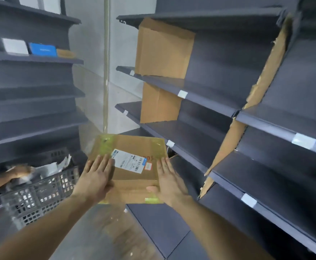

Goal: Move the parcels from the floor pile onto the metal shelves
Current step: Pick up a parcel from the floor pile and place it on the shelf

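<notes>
Parcel [130,166]: flat brown cardboard box, yellowish tape at its corners, white shipping label [128,161] on top, small red-edged sticker at the label's right end. Held in the air between both hands, tilted slightly, above the grey floor [89,231].

Head view:
- Left hand [95,177] lies flat on the parcel's top left, fingers straight and together, fingertips just short of the label. Thumb hidden, so can't tell if it hooks under the edge.
- Right hand [169,182] on the parcel's right edge, fingers straight along the top, thumb lying across the near part of the top face. Both palms press in; neither hand curls round anything visible.
- Right of the grip: dark metal shelves [219,102], several tiers, white tags on the front lips. Upright cardboard dividers [162,51] stand on the tiers beyond the parcel; a torn cardboard strip [266,72] runs down the next bay.
- Left of the grip: grey plastic crate [40,192] with silvery bags in it, another person's hand [19,171] reaching in, blurred.
- Up and left of the grip: second shelf unit [31,87], with a blue box [43,49] and white boxes on one tier.
</notes>
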The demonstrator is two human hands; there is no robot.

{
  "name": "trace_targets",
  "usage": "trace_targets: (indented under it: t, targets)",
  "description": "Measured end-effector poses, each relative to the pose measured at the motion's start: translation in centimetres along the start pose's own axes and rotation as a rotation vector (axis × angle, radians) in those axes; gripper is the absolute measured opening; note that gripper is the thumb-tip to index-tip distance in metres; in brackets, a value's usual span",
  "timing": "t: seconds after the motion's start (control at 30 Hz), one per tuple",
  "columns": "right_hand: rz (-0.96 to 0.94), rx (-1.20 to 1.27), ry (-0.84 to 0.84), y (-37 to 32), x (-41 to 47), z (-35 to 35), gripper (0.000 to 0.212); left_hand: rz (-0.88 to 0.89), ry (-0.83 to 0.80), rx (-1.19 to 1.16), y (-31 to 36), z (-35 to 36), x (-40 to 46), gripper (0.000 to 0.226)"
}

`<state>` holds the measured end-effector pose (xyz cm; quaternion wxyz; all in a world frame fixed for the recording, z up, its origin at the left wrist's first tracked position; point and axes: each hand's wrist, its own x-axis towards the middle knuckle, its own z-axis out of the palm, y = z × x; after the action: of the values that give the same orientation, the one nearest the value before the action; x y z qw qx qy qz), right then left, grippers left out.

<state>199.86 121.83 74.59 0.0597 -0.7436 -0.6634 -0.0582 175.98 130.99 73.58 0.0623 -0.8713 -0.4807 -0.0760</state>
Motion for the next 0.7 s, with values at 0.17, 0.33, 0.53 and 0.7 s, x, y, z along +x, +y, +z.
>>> trace_targets:
  t: [0.17,0.33,0.53,0.7]
  targets:
    - [0.110,-0.012,0.031,1.9,3.5,1.8,0.103,0.170,0.040,-0.002,-1.1,2.7,7.4,0.095]
    - [0.229,0.036,-0.059,2.0,6.8,6.5,0.101,0.315,-0.074,0.110,-3.6,6.7,13.9,0.107]
    - [0.358,0.093,-0.117,-0.6,10.0,10.4,0.101,0.451,-0.145,0.181,-6.9,10.1,19.6,0.106]
    - [0.504,0.133,-0.116,-1.3,10.8,11.4,0.102,0.580,-0.197,0.113,-6.0,10.1,22.9,0.096]
